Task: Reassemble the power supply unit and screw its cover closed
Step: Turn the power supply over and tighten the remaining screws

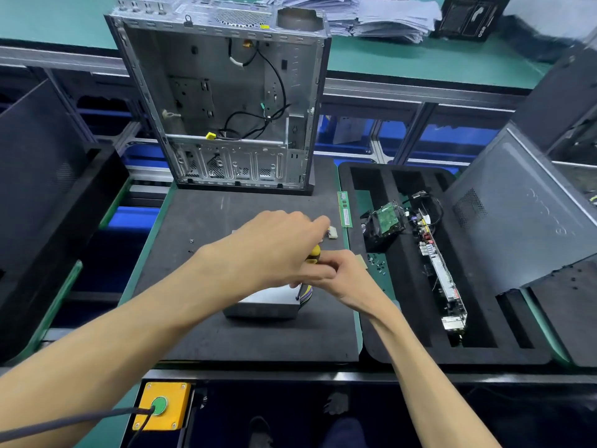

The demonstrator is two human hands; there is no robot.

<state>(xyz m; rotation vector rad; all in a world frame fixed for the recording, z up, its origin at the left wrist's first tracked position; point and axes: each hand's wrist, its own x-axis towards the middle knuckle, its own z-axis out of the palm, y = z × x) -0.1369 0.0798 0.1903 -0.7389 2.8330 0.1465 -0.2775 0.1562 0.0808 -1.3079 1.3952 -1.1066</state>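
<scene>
Left hand (274,250) over power supply (261,307) | right hand (336,274) grips screwdriver (314,253)

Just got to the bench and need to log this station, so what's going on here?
A person is working on a grey power supply unit lying on the black mat. The left hand grips a yellow-handled screwdriver above it, while the right hand pinches something at the screwdriver, near the unit's wire bundle. An emptied computer case stands behind; removed parts sit in the tray to the right.

green workbench (420,64), alu rail (403,88), blue bins (452,137)
</scene>
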